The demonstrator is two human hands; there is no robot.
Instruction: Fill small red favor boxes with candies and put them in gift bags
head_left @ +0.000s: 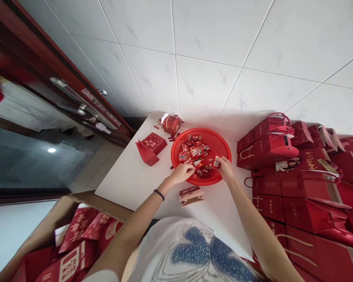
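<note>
A round red plastic basket (220, 143) on the white table holds several small red candy packets (196, 151). My left hand (184, 172) reaches over the basket's near left rim. Its fingers are drawn together against the packets, and whatever lies between them is hidden. Over the right side of the basket, my right hand (225, 168) is closed on a small red candy packet (216, 161) with a white label. Just in front of the basket stands a small red-and-cream paper bag (191, 196), near my left wrist.
Left of the basket are an opened red box (153, 147) and a round red container (170, 124). Red gift boxes (294, 188) with handles are stacked at the right. A cardboard carton (106, 203) of red packaging sits lower left, below a dark red door (61, 66).
</note>
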